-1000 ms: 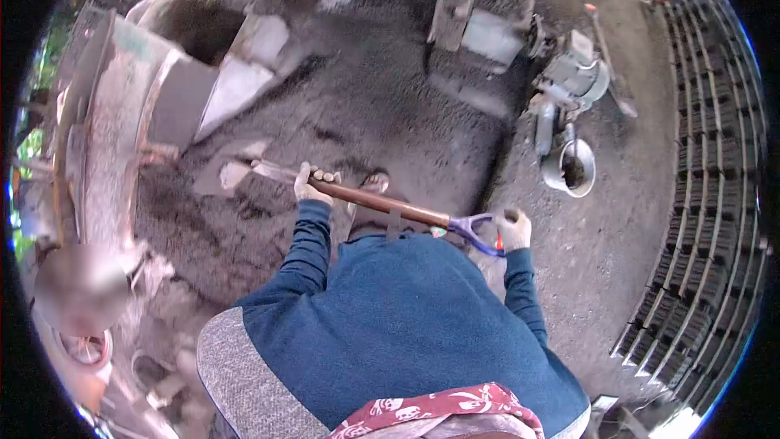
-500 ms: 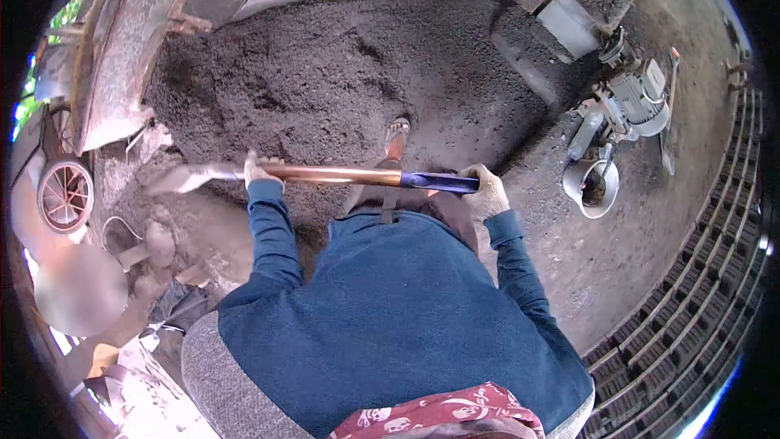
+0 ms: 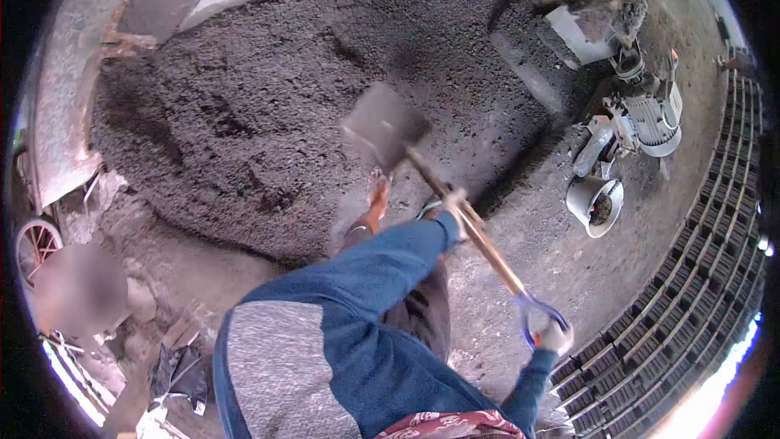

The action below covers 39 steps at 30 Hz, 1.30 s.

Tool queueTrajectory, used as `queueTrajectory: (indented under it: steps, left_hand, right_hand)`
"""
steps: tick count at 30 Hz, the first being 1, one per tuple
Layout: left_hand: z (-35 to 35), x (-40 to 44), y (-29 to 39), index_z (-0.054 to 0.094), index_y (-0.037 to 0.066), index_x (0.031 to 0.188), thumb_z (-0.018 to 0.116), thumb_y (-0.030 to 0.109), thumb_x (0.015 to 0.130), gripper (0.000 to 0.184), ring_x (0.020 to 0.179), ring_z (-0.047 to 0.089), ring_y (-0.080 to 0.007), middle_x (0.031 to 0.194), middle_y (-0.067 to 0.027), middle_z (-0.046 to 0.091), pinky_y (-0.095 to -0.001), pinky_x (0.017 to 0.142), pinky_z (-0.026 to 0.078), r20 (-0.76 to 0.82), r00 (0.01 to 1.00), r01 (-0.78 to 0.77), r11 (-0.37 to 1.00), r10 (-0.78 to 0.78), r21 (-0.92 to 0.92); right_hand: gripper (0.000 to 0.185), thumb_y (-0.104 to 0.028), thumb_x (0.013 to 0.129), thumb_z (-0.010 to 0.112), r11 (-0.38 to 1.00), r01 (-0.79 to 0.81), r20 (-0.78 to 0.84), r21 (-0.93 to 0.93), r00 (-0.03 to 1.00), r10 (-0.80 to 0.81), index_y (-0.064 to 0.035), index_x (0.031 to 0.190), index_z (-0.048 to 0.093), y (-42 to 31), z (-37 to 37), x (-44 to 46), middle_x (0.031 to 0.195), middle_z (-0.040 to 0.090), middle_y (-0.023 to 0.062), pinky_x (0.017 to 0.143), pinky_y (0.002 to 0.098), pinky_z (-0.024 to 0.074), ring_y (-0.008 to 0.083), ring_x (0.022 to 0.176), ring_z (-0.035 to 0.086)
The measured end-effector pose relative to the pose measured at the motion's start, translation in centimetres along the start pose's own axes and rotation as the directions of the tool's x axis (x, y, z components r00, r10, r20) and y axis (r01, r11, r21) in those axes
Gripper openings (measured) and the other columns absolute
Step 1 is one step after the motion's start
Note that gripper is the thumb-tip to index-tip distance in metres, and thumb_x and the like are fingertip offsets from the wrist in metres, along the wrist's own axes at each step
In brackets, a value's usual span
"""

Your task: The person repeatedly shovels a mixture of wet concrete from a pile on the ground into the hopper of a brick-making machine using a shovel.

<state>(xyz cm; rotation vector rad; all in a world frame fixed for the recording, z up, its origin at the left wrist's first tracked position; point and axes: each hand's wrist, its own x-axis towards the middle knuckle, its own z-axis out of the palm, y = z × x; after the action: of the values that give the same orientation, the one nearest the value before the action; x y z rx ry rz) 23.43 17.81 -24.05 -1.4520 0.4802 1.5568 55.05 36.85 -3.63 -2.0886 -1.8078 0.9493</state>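
Observation:
I hold a shovel with both hands, its wooden shaft (image 3: 491, 252) slanting across the front of my body. My left hand (image 3: 457, 210), gloved, is wrapped round the lower shaft. At the top end, my right hand (image 3: 556, 336), also gloved, grips the blue handle (image 3: 526, 309). The shovel's square blade (image 3: 382, 126) is smeared by motion over the dark, crumbly pile (image 3: 244, 146); whether it touches the pile I cannot tell. One bare foot (image 3: 379, 183) shows at the near edge of the pile.
A motor (image 3: 652, 123) and a whitish bucket (image 3: 605, 215) with something dark inside stand on the right. Rows of dark blocks (image 3: 674, 276) line the far right. A rusty metal panel (image 3: 61, 89), a spoked wheel (image 3: 36, 245) and a black bag (image 3: 180, 375) lie to the left.
The shovel has swung from nearly level, blade at left, to a slant with its blade over the pile's middle. My left hand has moved right; my right hand has come down and right.

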Motion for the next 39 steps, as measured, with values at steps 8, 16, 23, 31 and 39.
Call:
queueTrajectory:
  steps: [8, 16, 23, 31, 39]
  left_hand:
    - [-0.3, 16.4, -4.7, 0.050, 0.011, 0.067, 0.060, 0.044, 0.084, 0.038, 0.057, 0.054, -0.0383, 0.056, -0.0130, 0.049, -0.0577, 0.066, 0.048, 0.245, 0.959, 0.164, 0.983, -0.140, -0.083]
    - [-13.1, 20.4, 16.6, 0.051, 0.009, 0.066, 0.058, 0.031, 0.089, 0.033, 0.054, 0.053, -0.0340, 0.057, -0.0136, 0.051, -0.0562, 0.066, 0.051, 0.074, 0.982, -0.175, 0.984, 0.172, 0.030]
    - [-19.5, 16.8, 12.3, 0.053, 0.013, 0.074, 0.060, 0.033, 0.087, 0.024, 0.054, 0.054, -0.0309, 0.057, -0.0092, 0.052, -0.0525, 0.066, 0.051, -0.035, 0.970, -0.224, 0.938, 0.242, 0.264]
    - [-15.1, 1.2, 13.1, 0.050, 0.013, 0.079, 0.064, 0.033, 0.087, 0.025, 0.057, 0.053, -0.0294, 0.065, -0.0056, 0.050, -0.0558, 0.060, 0.047, -0.116, 0.868, -0.394, 0.811, 0.483, 0.432]
    - [10.7, -22.0, 13.1, 0.055, 0.012, 0.079, 0.070, 0.027, 0.085, 0.022, 0.052, 0.053, -0.0255, 0.062, -0.0047, 0.052, -0.0466, 0.057, 0.049, 0.452, 0.589, -0.807, 0.511, 0.670, 0.294]
  right_hand:
    - [0.011, 0.003, 0.072, 0.062, 0.970, 0.218, -0.160, -0.108, 0.959, -0.233, 0.0028, 0.083, 0.061, -5.2, 3.5, 1.8, 0.070, 0.063, 0.0091, 0.050, 0.0304, 0.0488, 0.0168, 0.057, 0.059]
    - [0.010, 0.001, 0.069, 0.067, 0.980, 0.195, 0.143, -0.043, 0.972, -0.187, 0.0018, 0.077, 0.062, 3.3, 24.0, -2.3, 0.063, 0.060, 0.0074, 0.044, 0.0318, 0.0435, 0.0150, 0.048, 0.054]
    - [0.014, 0.000, 0.068, 0.067, 0.957, -0.283, 0.285, 0.072, 0.925, 0.252, 0.0014, 0.082, 0.064, 12.4, 18.4, -7.2, 0.069, 0.061, 0.0059, 0.047, 0.0323, 0.0430, 0.0153, 0.052, 0.054]
    - [0.015, 0.006, 0.070, 0.060, 0.725, -0.614, 0.398, 0.310, 0.777, 0.488, 0.0031, 0.084, 0.060, 19.7, 16.6, -12.9, 0.072, 0.061, 0.0131, 0.042, 0.0432, 0.0457, 0.0267, 0.055, 0.057]
    - [0.013, -0.003, 0.079, 0.053, 0.395, -0.880, 0.944, 0.264, 0.319, 0.082, 0.0007, 0.080, 0.065, 2.1, 21.9, -8.6, 0.072, 0.062, 0.0140, 0.051, 0.0357, 0.0471, 0.0253, 0.053, 0.055]
